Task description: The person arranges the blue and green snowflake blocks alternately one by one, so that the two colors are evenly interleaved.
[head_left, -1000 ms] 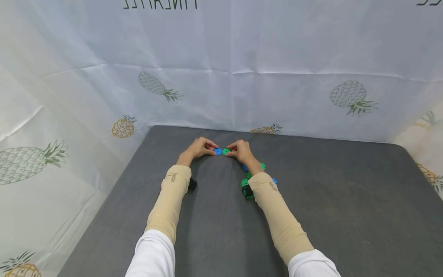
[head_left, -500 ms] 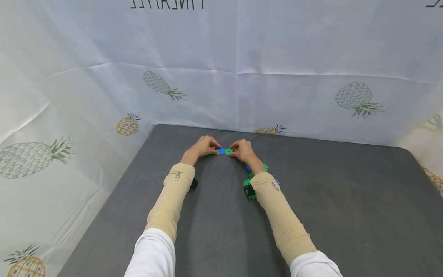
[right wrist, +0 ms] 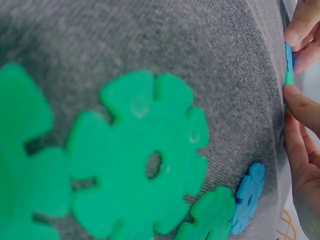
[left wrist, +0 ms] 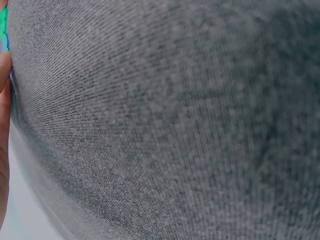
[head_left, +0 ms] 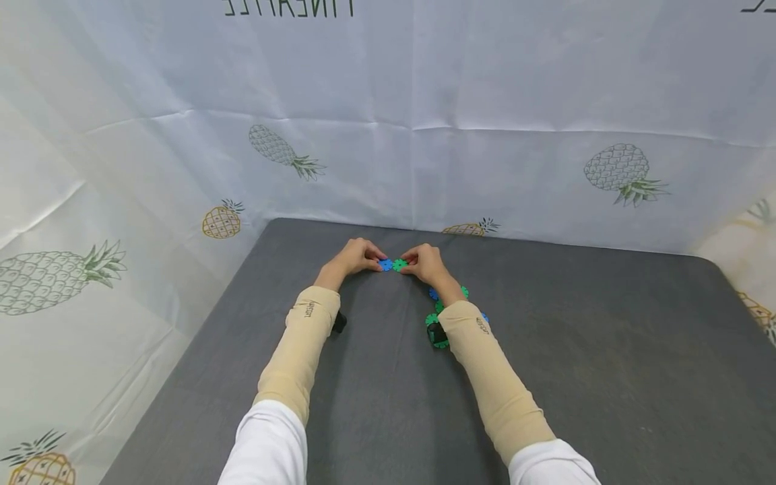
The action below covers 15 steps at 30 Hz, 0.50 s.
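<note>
At the far part of the table, my left hand pinches a blue notched plastic disc between thumb and fingers. Facing it, my right hand pinches a green notched disc the same way. The two discs meet edge to edge, lying in line. From the right wrist view they appear edge-on, with the blue disc above a sliver of the green one. Only fingertips and a bit of both discs show at the left border of the left wrist view.
More notched discs lie by my right wrist, partly hidden under the forearm: a large green disc, a smaller green one and a blue one. The grey table backs onto a white pineapple-print curtain.
The blue and green discs have come slightly closer together, edge against edge. Both hands keep their pinch, and the head view has shifted a little.
</note>
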Available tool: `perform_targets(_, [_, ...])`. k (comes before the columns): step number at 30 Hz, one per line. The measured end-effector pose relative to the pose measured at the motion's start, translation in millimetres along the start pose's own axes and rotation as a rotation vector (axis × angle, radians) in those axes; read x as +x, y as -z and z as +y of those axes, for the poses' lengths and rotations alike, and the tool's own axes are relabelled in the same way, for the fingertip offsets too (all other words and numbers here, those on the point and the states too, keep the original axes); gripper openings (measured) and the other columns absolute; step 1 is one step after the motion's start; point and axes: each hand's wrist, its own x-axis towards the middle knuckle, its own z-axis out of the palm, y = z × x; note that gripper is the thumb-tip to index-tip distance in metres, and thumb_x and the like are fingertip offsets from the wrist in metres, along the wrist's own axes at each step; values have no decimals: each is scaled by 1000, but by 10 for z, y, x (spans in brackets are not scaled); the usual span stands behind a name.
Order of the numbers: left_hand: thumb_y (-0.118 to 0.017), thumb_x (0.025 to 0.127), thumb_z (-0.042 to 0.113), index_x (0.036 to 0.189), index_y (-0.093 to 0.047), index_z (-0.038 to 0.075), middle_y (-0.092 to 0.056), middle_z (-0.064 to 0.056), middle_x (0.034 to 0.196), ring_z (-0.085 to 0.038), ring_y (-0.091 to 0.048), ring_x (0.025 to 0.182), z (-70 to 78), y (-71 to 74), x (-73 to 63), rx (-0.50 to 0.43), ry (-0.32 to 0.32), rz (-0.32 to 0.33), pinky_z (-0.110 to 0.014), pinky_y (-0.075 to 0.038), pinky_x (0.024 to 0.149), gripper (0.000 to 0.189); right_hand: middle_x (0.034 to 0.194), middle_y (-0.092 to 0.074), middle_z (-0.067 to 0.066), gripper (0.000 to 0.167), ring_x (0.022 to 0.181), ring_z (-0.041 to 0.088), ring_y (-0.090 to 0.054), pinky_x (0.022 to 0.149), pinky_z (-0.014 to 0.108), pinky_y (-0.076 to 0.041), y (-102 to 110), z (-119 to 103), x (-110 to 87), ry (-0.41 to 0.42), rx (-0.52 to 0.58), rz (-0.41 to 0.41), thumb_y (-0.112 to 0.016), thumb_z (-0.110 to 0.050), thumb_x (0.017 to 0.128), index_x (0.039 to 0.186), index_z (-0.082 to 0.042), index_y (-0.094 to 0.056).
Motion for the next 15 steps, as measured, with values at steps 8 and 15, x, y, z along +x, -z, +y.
perform_targets(8, [-75,84,13,112,-73,8,-71,-7,101,-19,-62,92,-11,-3,24,-13,8,-1,-31,-50,80,29,94,-70,13,27,87,25,-64,82,36,-50,23,9,9,31,-17,-14,-77,-11,82,106,0,-73])
perform_targets(15, [-75,84,12,111,-74,7,-71,-6,99,-18,-62,91,-32,-9,36,-17,-1,1,-30,-50,80,28,93,-70,12,26,87,24,-64,82,35,-50,19,11,17,26,-10,-15,-77,-10,82,105,0,-74])
